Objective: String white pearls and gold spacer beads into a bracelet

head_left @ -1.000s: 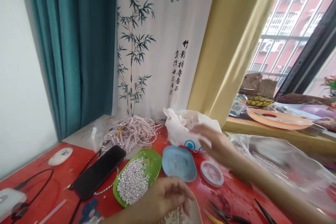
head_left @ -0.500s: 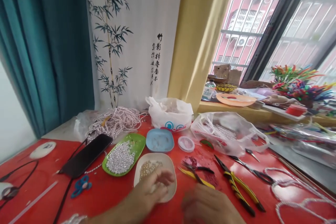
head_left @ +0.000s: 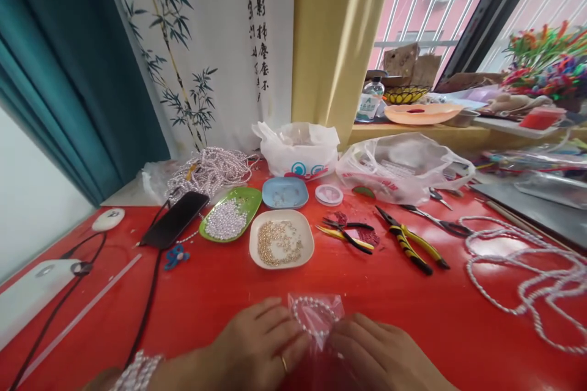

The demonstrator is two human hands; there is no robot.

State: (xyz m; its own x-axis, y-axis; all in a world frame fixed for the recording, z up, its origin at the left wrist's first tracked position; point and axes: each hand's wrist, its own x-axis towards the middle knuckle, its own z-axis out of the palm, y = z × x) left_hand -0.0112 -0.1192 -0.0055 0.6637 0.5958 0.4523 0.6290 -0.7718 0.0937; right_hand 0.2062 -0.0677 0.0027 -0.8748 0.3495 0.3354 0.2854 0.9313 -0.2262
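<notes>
Clear plastic bag point(head_left: 317, 316) with a pearl bead loop point(head_left: 300, 319) sat low over the near tabletop point(head_left: 413, 305), now pinched by left hand point(head_left: 257, 348) and right hand point(head_left: 380, 357), both away from the beige bead dish point(head_left: 281, 239).

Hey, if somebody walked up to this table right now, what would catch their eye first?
Probably the bright red table, then the two hands at its near edge: the left hand and right hand pinch a small clear bag with a pearl strand inside. Just beyond sit a cream dish of gold beads and, to its left, a green dish of pearls. A bamboo scroll hangs behind.
</notes>
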